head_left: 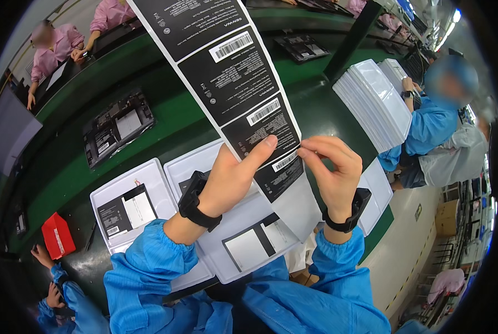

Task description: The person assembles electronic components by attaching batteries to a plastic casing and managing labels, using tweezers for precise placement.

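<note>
A long strip of black labels [229, 78] on pale backing runs from the top edge down between my hands. My left hand [232, 175] grips the strip, its thumb lying across a label's face and its other fingers hidden behind. At the strip's right edge, my right hand [332, 167] pinches with thumb and forefinger where two labels meet. Bare backing paper [299, 209] hangs below the lowest label. Under it, a flat battery pack [246, 250] with white and black areas lies in a white plastic tray [226, 273]. Another battery pack [127, 211] sits in the tray to the left.
A tall stack of white trays [366, 106] stands at the right, beside a person in blue [435, 122]. An opened device [118, 128] lies on the green bench [171, 111]. A red box [58, 236] is at the left, near another person's hand [42, 256]. People in pink work across the bench.
</note>
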The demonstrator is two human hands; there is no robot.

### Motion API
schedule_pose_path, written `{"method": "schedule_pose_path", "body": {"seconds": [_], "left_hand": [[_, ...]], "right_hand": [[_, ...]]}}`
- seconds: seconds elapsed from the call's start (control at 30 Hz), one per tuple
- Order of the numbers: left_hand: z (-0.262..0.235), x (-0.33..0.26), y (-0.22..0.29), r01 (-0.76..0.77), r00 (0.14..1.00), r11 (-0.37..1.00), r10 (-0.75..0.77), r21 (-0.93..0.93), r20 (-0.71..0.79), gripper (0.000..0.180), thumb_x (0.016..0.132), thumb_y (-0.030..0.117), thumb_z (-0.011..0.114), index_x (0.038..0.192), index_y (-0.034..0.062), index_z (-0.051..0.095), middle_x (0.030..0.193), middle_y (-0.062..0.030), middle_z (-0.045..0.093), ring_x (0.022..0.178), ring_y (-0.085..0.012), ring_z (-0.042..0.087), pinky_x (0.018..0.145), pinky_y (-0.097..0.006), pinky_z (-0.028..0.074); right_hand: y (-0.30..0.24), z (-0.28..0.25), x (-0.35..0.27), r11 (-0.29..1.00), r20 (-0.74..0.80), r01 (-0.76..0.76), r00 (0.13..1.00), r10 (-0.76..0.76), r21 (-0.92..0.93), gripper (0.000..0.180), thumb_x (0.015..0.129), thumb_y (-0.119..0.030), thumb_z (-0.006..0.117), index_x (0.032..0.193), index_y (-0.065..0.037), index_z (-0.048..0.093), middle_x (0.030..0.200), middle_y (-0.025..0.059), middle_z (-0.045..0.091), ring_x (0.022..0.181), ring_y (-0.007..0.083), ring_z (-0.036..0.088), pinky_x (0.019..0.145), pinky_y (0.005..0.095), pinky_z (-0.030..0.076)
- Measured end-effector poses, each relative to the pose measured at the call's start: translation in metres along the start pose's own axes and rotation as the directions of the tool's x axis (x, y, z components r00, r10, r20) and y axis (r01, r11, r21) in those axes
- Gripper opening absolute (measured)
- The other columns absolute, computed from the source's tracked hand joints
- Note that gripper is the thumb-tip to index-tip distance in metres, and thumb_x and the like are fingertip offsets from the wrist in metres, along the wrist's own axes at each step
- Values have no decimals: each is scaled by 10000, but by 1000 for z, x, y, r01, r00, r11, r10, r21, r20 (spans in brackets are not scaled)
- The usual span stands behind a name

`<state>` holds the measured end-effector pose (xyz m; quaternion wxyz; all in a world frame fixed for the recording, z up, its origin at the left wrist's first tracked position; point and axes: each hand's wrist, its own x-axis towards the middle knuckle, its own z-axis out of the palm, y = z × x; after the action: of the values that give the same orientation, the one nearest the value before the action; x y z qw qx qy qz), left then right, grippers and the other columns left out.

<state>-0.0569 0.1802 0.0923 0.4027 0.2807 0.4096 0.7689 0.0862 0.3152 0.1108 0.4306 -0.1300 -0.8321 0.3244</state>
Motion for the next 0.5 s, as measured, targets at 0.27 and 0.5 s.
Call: {"method": "schedule_pose_path", "body": {"seconds": [0.27, 0.5], "left_hand": [[7, -3, 7, 71, 997, 997, -71, -42, 13, 344, 1038, 203, 645, 1318, 3, 631, 1224, -71, 696, 1109, -130, 642, 973, -291, 509], [11, -3, 3, 79, 997, 993, -78, -83, 12, 328, 1038, 197, 642, 1311, 15, 632, 1231, -64, 690, 1113, -129, 637, 982, -289, 501]], "right_hand": [[-5, -15, 9, 999, 150, -10, 989, 5, 32, 132, 828, 32, 779, 943, 24, 715, 899, 87, 715, 730, 155, 671, 629, 262, 518], [-12, -18, 2, 989, 236, 99, 969, -72, -106, 166, 856, 20, 701, 963, -22, 581, 1048, 149, 616, 937, 337, 622, 830, 396, 503]]}}
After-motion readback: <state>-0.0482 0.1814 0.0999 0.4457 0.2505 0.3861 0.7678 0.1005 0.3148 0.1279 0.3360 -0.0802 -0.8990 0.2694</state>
